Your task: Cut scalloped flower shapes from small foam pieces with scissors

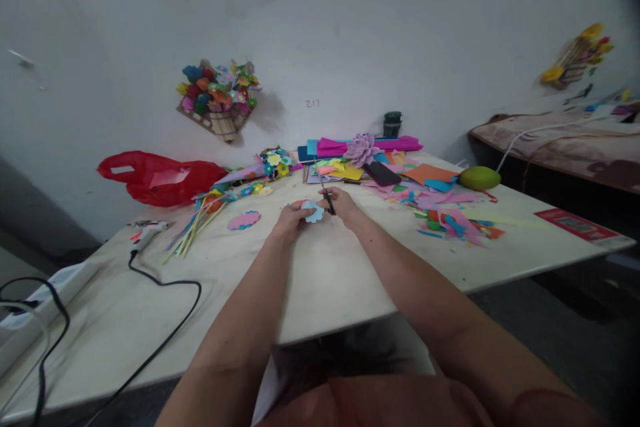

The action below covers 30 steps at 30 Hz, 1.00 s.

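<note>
View from above a pale desk (320, 280) set against a white wall, looking down the person's two bare forearms. At the far left a black cable (165, 283) loops across the desk to a glue gun (145, 233) lying on its side. Behind it sits a crumpled red plastic bag (160, 177), and above that a basket of paper flowers (217, 97) hangs on the wall. A bundle of thin sticks (197, 227) lies at a slant, with a pink scalloped cutout (244, 219) flat on the desk just beside it. Near the middle of the desk, the left hand (290, 217) has its fingers pinched together on a light blue paper flower (314, 211), held just above the surface. The right hand (345, 203) touches the other side of it, fingers closed through the handles of scissors (325, 195) whose blades point up and away; whether the blades are parted is too small to tell. Behind the hands lie a stack of coloured paper (395, 144) and a purple paper flower (361, 149). To the right, paper scraps (450, 217) are scattered, then a green round object (479, 178) and a red card (575, 225) near the desk's edge. A bed (565, 143) stands at far right.
</note>
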Each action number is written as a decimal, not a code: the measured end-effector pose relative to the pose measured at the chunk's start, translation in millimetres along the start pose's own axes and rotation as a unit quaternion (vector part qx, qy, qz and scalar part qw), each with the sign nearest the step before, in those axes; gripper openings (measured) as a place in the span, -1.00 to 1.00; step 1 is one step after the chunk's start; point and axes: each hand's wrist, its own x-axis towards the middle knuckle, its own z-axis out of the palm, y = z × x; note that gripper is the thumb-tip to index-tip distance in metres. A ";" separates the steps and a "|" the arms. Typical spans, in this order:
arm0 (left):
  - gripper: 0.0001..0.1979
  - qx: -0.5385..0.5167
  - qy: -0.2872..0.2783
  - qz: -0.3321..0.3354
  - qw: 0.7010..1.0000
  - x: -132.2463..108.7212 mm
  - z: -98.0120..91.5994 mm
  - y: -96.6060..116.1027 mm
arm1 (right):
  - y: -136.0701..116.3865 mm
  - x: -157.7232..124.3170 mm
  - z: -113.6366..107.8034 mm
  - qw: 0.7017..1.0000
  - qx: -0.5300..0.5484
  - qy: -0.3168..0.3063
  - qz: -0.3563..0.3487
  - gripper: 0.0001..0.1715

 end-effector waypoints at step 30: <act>-0.73 -0.043 0.085 0.032 0.995 3.7 -1.5 -0.1 | -1.2 -8.4 11.0 0.999 -0.036 -0.004 0.035 -0.74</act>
